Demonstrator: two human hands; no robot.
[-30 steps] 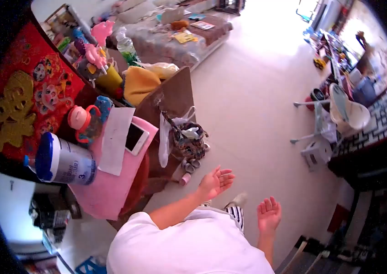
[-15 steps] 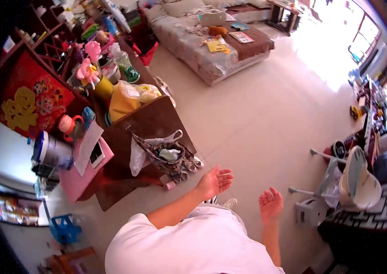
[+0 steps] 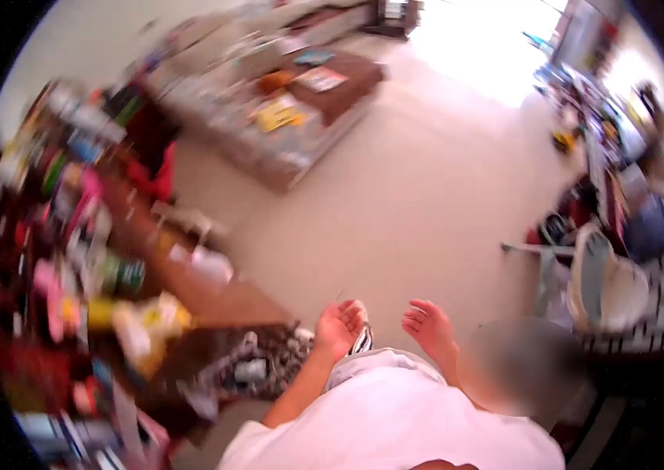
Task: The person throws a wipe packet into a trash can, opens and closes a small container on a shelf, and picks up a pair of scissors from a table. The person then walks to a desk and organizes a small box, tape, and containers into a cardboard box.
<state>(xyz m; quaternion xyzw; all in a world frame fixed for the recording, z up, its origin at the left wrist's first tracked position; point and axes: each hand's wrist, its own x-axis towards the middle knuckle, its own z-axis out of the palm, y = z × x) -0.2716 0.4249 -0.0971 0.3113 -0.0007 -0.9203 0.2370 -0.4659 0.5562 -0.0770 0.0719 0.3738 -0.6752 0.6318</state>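
My left hand [image 3: 338,327] is held out low in front of my body, palm up, with its fingers apart and nothing in it. A patterned bag [image 3: 257,368] at the dark cabinet's side is the thing nearest to it. My right hand [image 3: 428,325] is raised a little to the right, fingers spread and holding nothing. Between the two hands lies a gap over the pale floor [image 3: 394,235]. The striped trouser leg [image 3: 363,341] shows just beside my left hand.
On the left stands a brown cabinet [image 3: 230,304] with a cluttered top, blurred by motion. A bed [image 3: 293,168] with papers is at the upper left. To the right are a white baby seat [image 3: 626,294] and a cluttered shelf. A round grey blur covers something near my right arm.
The view has swung, so the cabinet and its things sit lower and further left. My hands have come closer together. A grey blurred patch now shows at the lower right.
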